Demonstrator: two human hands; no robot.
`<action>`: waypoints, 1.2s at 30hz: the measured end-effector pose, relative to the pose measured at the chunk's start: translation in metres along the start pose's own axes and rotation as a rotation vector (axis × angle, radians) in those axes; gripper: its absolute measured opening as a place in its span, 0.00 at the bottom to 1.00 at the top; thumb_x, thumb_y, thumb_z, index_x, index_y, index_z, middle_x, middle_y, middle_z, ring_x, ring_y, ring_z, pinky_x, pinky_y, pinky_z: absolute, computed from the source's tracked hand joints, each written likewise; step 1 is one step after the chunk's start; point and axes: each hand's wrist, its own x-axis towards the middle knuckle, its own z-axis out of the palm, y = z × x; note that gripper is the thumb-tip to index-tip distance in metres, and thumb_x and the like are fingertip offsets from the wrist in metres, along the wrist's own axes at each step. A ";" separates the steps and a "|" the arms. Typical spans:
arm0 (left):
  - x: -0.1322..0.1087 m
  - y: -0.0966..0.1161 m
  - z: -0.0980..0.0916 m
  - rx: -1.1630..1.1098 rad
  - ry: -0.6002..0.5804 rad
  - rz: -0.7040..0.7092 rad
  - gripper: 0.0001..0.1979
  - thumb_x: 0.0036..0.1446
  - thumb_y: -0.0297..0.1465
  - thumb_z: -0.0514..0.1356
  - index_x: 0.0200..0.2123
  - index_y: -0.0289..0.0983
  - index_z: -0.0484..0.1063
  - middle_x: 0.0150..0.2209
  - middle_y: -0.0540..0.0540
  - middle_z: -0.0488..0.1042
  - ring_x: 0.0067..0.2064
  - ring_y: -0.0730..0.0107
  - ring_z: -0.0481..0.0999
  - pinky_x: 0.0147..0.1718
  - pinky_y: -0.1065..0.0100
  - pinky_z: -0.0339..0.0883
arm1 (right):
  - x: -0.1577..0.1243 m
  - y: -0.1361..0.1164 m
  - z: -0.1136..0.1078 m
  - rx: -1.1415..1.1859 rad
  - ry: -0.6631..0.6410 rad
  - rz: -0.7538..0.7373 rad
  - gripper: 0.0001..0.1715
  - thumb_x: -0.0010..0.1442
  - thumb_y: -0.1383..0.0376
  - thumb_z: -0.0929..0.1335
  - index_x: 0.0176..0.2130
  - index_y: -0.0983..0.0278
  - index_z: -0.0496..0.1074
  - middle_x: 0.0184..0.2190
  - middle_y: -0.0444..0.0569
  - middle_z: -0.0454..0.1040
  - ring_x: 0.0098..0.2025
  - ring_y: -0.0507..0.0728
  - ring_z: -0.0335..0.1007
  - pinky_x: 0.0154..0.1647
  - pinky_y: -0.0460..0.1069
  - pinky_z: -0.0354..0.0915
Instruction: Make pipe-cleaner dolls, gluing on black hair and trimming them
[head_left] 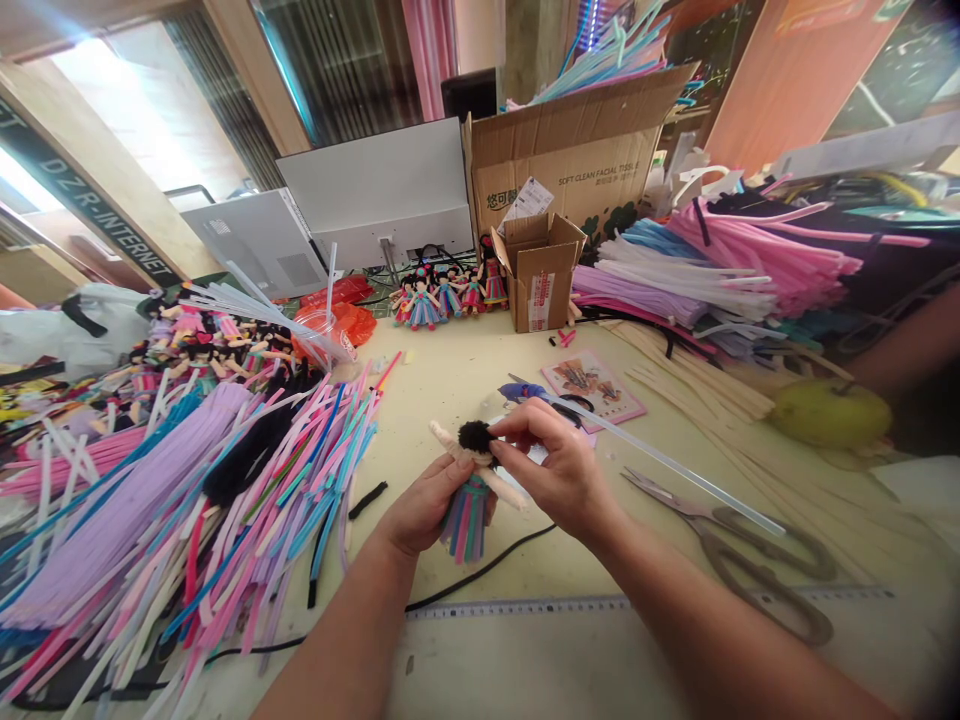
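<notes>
A small pipe-cleaner doll [469, 500] with a black fuzzy head, cream arms and a striped pink, blue and green skirt is held over the table. My left hand [420, 505] is wrapped round its body from the left. My right hand [559, 465] pinches the black head from the right with thumb and fingers closed. Both forearms reach in from the bottom edge. A black pipe cleaner [480, 570] trails on the table under the doll.
Heaps of coloured pipe cleaners [187, 520] fill the left, more at the right [720, 270]. Scissors [750, 550], a clear glue stick [660, 460], a ruler [525, 606] and a green apple [829, 412] lie right. Finished dolls [446, 295], cardboard boxes [540, 270] and a monitor [382, 190] stand behind.
</notes>
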 end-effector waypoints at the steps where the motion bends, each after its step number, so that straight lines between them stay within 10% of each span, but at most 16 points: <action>1: 0.000 0.000 0.000 -0.002 0.000 -0.001 0.19 0.57 0.46 0.60 0.36 0.34 0.69 0.25 0.46 0.73 0.23 0.71 0.73 0.22 0.72 0.67 | 0.000 0.000 0.000 0.000 0.001 0.000 0.07 0.56 0.72 0.68 0.34 0.61 0.72 0.28 0.42 0.65 0.29 0.51 0.63 0.29 0.47 0.62; 36: 0.003 -0.004 -0.001 -0.065 0.036 -0.006 0.19 0.59 0.45 0.59 0.37 0.33 0.70 0.26 0.46 0.73 0.24 0.71 0.73 0.24 0.71 0.67 | -0.001 0.004 0.001 0.080 0.005 0.066 0.05 0.58 0.70 0.68 0.37 0.62 0.73 0.27 0.42 0.66 0.28 0.50 0.62 0.30 0.47 0.61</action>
